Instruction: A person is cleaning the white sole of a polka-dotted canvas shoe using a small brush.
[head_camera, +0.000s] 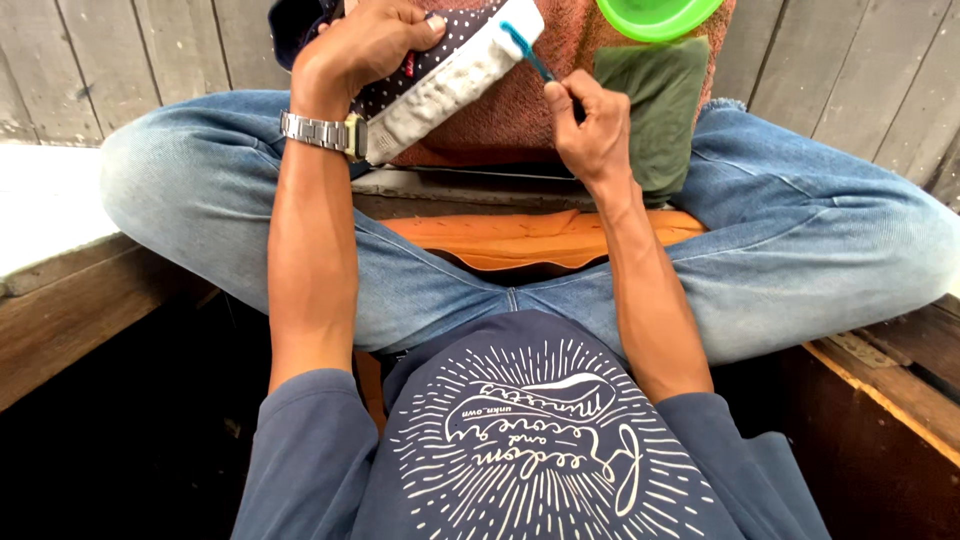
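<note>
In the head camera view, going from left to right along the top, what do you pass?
Left hand wearing a metal wristwatch → dark polka-dot shoe with white rubber sole → blue-handled toothbrush → right hand → folded dark green cloth.

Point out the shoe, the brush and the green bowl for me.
shoe (455, 85), head view, on its white sole.
brush (528, 52), head view, on the blue neck near the bristles.
green bowl (655, 15), head view, on its rim at the top edge.
</note>
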